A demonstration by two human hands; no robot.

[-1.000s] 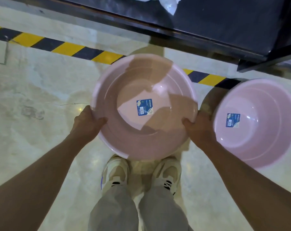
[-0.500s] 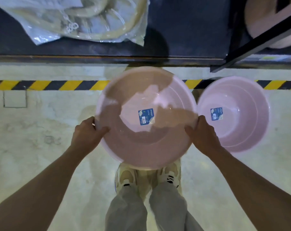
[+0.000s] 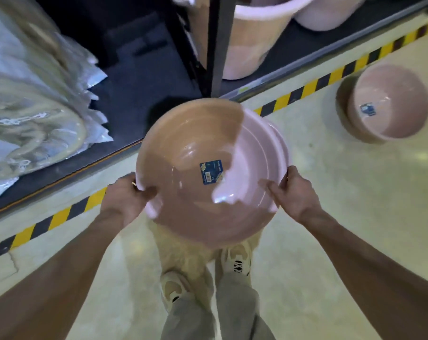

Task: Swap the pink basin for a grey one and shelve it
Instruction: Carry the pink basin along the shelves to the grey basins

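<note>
— Pink basin (image 3: 203,173) held level at waist height, just short of the striped floor tape (image 3: 303,90), over the shoes. Left hand (image 3: 124,195) wrapped on the near-left rim, thumb inside; right hand (image 3: 294,195) clamped on the near-right rim, fingers curled under.

— No grey basin anywhere in view, so best treated as the put-away half of the swap?

— Probably. Worth keeping both grips opposite each other and the rim flat; thin plastic, likely to flex if squeezed one-sided.

— Landing spot?

— Second pink basin (image 3: 389,106) sitting beyond the tape, to the right. Pink tubs (image 3: 252,40) past the tape on the dark shelf (image 3: 303,42), right of the upright post (image 3: 216,45). Careful clearing that post.
</note>
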